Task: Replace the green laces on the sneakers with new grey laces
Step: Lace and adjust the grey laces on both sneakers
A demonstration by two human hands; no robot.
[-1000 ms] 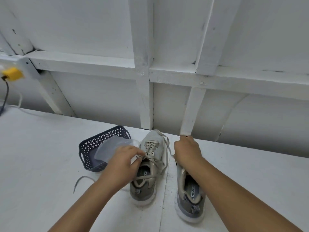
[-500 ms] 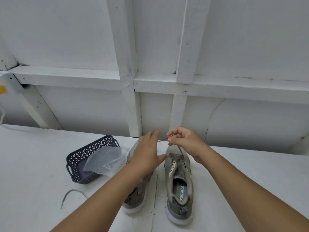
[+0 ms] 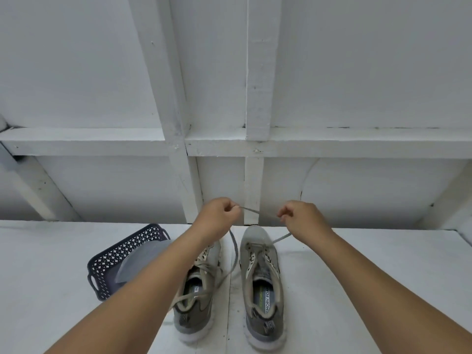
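Your left hand (image 3: 218, 217) and right hand (image 3: 300, 217) each pinch one end of a grey lace (image 3: 258, 213), stretched between them above the toe of the right sneaker (image 3: 261, 284) on the white worktop (image 3: 370, 277). The lace runs down to that sneaker's farthest eyelets. The left sneaker (image 3: 196, 302) stands just beside it, loosely laced. A dark perforated basket (image 3: 122, 254) sits to the left.

Grey-beige sneakers (image 3: 260, 284), white soles, dark zigzag heel tabs. Grey lace (image 3: 258, 213). Dark navy basket (image 3: 122, 254), diamond-cutout lattice walls. Translucent grey bag (image 3: 138, 264) inside. White tabletop (image 3: 370, 264), white painted wall beams (image 3: 255, 72).
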